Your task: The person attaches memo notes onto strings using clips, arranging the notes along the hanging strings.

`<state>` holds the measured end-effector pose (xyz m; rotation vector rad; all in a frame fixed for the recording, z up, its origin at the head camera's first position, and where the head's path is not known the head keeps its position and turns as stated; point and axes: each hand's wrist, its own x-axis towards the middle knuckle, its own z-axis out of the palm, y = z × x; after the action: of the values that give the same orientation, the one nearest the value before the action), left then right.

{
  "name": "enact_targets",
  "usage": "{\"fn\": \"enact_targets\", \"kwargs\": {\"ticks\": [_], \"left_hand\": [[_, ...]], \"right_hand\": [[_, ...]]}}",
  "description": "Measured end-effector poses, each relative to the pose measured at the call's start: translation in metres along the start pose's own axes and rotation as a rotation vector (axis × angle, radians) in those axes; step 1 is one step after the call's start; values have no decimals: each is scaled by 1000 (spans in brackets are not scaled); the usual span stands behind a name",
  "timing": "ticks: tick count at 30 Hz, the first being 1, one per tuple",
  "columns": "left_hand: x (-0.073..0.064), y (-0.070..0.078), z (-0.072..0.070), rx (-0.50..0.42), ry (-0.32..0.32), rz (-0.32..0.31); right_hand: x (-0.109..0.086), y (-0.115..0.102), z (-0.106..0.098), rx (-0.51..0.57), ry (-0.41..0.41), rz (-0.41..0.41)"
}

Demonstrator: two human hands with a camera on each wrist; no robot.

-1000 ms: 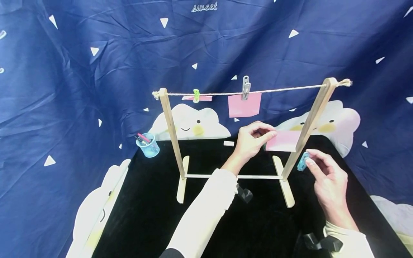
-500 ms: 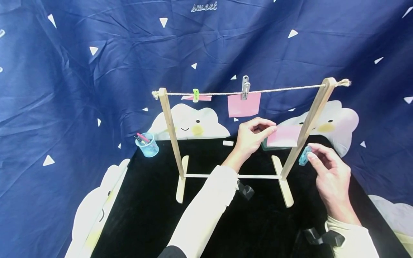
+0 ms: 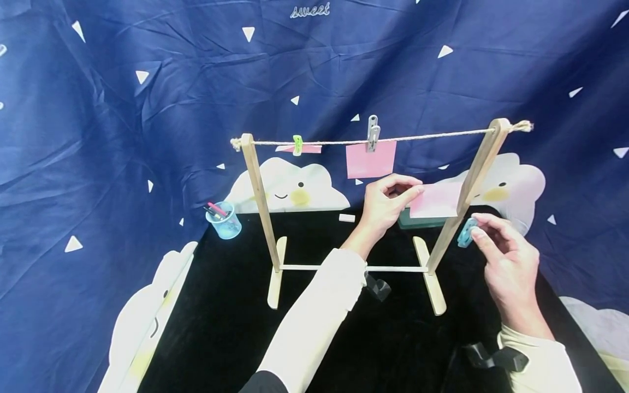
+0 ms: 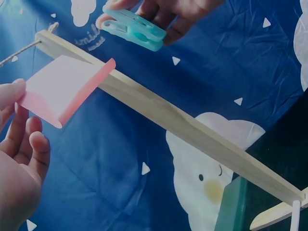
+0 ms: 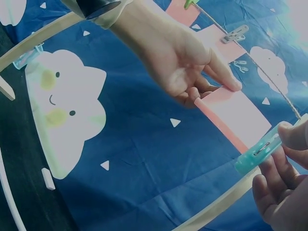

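My left hand (image 3: 385, 207) pinches a pink paper note (image 3: 437, 200) by its left edge, below the rope (image 3: 432, 136) and in front of the right wooden post. In the left wrist view the note (image 4: 62, 86) has a curled edge. To the right of the post, my right hand (image 3: 511, 262) pinches a blue clothespin (image 3: 467, 232) between thumb and fingers; the right wrist view shows the clothespin (image 5: 260, 151) overlapping the note's corner. A grey clip (image 3: 373, 136) holds another pink note (image 3: 371, 161) on the rope. A green clip (image 3: 297, 145) holds one farther left.
The rope runs between two wooden posts (image 3: 260, 202) of a stand on a black tabletop (image 3: 221, 327). A blue pen cup (image 3: 227, 226) stands at the back left. A white eraser-like block (image 3: 346, 218) and a green box (image 3: 417, 221) lie behind the stand.
My left hand has raised the pink note toward the rope and slightly right. My right hand has lifted the blue clothespin a little, also slightly rightward.
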<state>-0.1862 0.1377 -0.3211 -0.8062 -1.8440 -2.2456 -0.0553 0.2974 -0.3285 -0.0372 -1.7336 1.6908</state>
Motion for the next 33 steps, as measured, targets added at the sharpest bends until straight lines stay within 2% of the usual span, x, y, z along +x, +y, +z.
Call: {"fn": "enact_targets", "kwargs": {"ticks": [7,14,19,24,33], "left_hand": [[1,-1,2,-16,13,0],[4,1,5,-40,42,8],[4,3,9,-66,65,8],[5,5,14,-97,90,5],[5,6,16,-121,78,-2]], "right_hand": [[10,-10,1,9,-1,-43],[20,-18,6,145,-6,-55],[24,-22,8,188,-21,-65],[26,-25,8,199,-23,-82],[31,-32,10,211,-31,-91]]}}
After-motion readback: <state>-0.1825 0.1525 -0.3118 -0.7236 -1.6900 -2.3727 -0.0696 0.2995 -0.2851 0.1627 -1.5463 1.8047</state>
